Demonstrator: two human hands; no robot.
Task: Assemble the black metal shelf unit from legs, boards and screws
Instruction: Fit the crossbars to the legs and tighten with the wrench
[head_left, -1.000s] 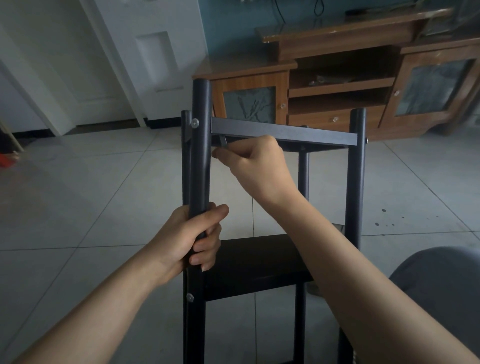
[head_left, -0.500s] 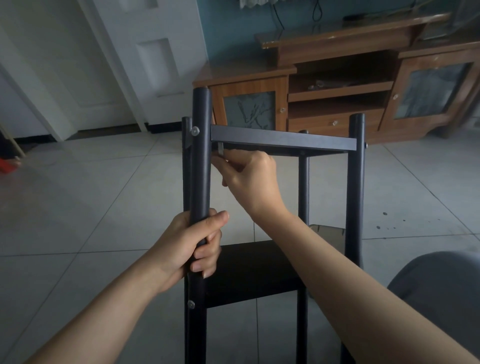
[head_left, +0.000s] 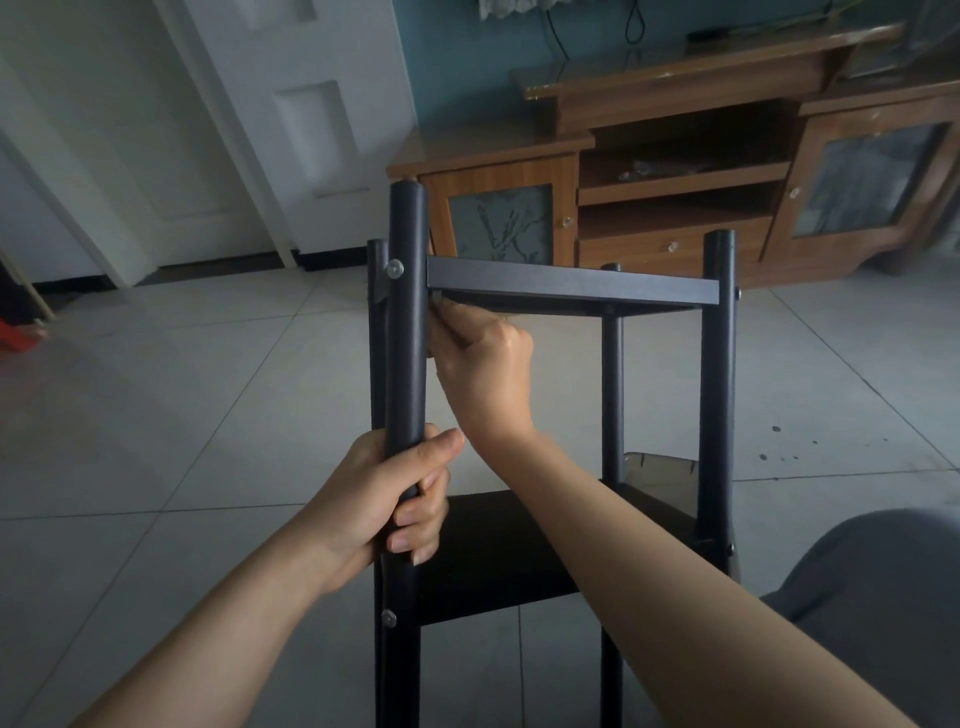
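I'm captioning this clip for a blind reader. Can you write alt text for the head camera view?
A person's left hand grips the near leg of a black metal shelf unit while the right hand pinches a small metal piece under the upper board. A wooden cabinet stands behind on the tiled floor.
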